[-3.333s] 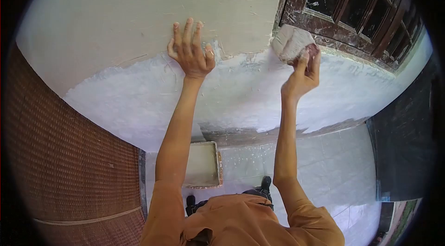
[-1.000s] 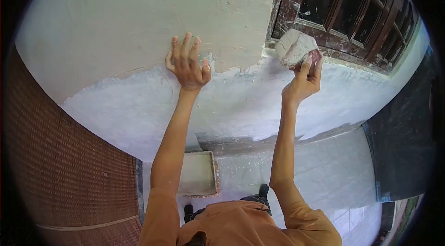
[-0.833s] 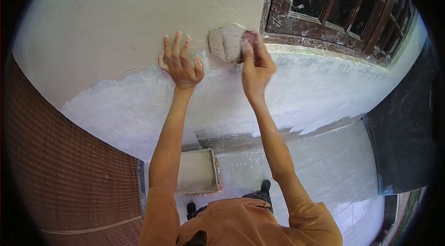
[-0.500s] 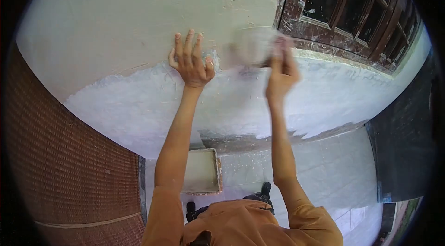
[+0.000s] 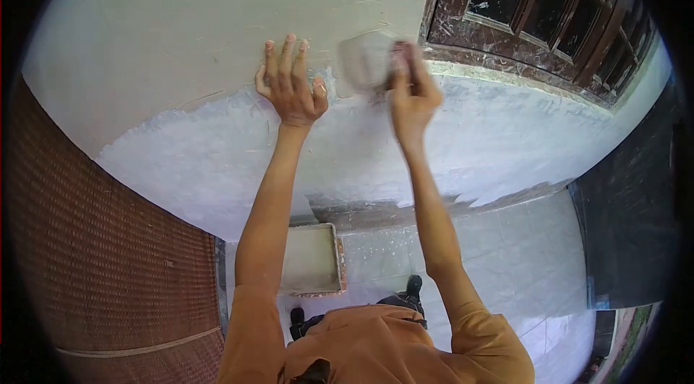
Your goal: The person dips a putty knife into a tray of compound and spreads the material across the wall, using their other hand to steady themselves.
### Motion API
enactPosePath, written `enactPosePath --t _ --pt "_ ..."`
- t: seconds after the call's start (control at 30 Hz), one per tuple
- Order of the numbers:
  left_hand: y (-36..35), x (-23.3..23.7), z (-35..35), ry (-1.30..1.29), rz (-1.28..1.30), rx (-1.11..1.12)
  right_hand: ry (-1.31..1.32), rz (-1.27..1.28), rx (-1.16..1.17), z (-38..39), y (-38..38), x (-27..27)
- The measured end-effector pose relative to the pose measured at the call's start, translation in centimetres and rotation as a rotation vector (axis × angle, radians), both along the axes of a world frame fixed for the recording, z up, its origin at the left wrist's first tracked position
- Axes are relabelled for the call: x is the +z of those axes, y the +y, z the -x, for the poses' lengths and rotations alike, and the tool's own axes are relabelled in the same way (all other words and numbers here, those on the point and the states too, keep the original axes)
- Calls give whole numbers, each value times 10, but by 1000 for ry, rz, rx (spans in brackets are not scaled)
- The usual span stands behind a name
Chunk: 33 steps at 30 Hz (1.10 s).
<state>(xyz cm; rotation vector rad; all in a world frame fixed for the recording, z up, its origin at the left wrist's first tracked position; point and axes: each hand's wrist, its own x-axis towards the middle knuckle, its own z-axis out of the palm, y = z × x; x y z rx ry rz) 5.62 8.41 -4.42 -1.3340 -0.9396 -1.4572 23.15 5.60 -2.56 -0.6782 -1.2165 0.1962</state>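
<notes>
My left hand (image 5: pixel 290 84) rests flat on the wall (image 5: pixel 181 37), fingers spread, at the line where beige plaster meets the white lower coat (image 5: pixel 217 160). My right hand (image 5: pixel 412 91) grips a putty-smeared scraper blade (image 5: pixel 365 62) and presses it against the wall just right of my left hand, near the lower left corner of the window frame. The blade and hand look motion-blurred.
A dark wooden window frame (image 5: pixel 549 15) with putty smears fills the upper right. A tray of putty (image 5: pixel 311 259) sits on the tiled floor (image 5: pixel 506 261) by my feet. A woven brown mat or screen (image 5: pixel 101 254) stands at left; a dark panel (image 5: pixel 629 225) at right.
My right hand has swept the scraper back and forth along the wall below the window, from the frame's corner leftward toward my left hand. My left hand has stayed planted.
</notes>
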Motion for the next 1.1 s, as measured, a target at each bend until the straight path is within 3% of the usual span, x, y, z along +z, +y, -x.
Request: enactPosePath --t 0.03,0.1,0.17,0.2,0.3,0.37,0.43,0.47,0.57,0.63,0.67,0.7,0.77,0.83,0.87,0.97,1.07,1.1 --pt "-1 -1 2 5 3 4 -29 -170 -148 -17 9 4" --pt "-1 0 -1 4 21 11 314 -25 -10 -54 3 9" --pt "-1 -1 1 28 37 32 428 -135 2 -63 -7 14" --pt "-1 -2 1 56 56 52 337 -12 -12 -60 -14 9" --pt "-1 -1 2 46 42 30 -2 -95 15 -7 -12 -15" --pt "1 -2 1 44 27 14 142 66 242 10 -12 -24" --pt "1 -1 6 47 10 17 21 -94 -126 -24 6 -26" --pt "-1 -2 4 49 27 27 208 69 -28 -42 -4 -20" --pt "-1 0 3 54 46 39 470 -29 69 -59 -14 -10" --pt "-2 -3 1 63 69 29 246 51 55 -36 -18 -15" --pt "0 -2 2 42 38 3 165 141 157 -17 -25 -18" --pt "2 -2 0 20 2 -20 44 20 97 1 -18 -31" --pt "2 -2 -2 24 -3 -26 80 32 168 7 -4 -48" --pt "2 -1 4 27 -16 -12 173 10 -14 -27 2 -41" --pt "0 -2 3 55 23 15 351 106 59 -47 -6 -34" --pt "-1 -2 3 74 57 43 598 -28 44 -70 -10 -26" --pt "0 -2 1 56 36 10 276 160 193 -27 -27 -36" --pt "1 -2 0 36 5 -8 186 55 98 -6 -15 -54"
